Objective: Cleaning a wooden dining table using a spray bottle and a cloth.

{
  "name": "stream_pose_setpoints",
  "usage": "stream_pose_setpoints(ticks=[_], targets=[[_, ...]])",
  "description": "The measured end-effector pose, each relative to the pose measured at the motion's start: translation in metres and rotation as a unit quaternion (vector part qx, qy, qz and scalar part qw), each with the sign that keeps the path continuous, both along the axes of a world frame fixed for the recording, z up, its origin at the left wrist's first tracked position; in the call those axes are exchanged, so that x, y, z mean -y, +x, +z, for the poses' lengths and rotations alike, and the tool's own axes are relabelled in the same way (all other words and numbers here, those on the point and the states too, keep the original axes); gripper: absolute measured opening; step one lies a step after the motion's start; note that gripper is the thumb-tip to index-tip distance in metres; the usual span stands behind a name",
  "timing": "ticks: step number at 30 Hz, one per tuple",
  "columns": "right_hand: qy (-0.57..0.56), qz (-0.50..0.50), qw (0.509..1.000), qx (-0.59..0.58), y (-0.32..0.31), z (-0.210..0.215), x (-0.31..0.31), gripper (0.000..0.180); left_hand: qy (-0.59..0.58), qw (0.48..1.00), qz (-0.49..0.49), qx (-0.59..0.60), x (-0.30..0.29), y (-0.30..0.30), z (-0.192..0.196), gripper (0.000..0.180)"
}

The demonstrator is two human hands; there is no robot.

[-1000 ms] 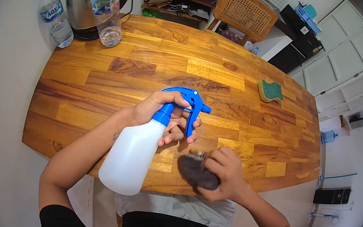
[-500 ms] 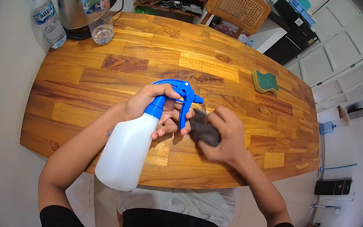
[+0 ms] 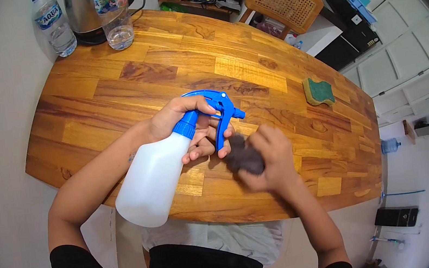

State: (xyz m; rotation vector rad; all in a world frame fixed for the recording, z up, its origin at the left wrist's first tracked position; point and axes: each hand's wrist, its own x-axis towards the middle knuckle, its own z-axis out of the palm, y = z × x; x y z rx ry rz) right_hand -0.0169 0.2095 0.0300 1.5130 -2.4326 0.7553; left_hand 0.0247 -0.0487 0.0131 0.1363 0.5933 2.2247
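Note:
My left hand is closed around the neck and trigger of a spray bottle. The bottle has a white translucent body and a blue spray head, and it tilts with its nozzle toward the right. Beside the trigger, my right hand grips a crumpled dark grey-brown cloth low over the wooden table. Motion blurs the right hand's fingers, and they hide part of the cloth. Farther right lies a green and yellow sponge, apart from both hands.
At the table's far left corner stand two clear plastic bottles, a nearer one and another by the wall, with a metal kettle between them. Beyond the far edge is a chair with a woven back.
My right hand and the cloth have shifted slightly right. The left hand keeps its hold on the spray bottle, and the whole view has moved a little.

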Motion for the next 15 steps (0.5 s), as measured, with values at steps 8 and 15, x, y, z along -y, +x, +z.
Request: stream_pose_setpoints(ticks=[8,15], targets=[[0.001,-0.016,0.999,0.041,0.012,0.000,-0.004,0.037,0.008,1.000,0.007,-0.003,0.001,0.001,0.001,0.041],[0.034,0.093,0.991,0.087,0.057,0.004,-0.024,0.042,0.005,1.000,0.005,0.006,0.001,0.003,-0.004,0.044]])
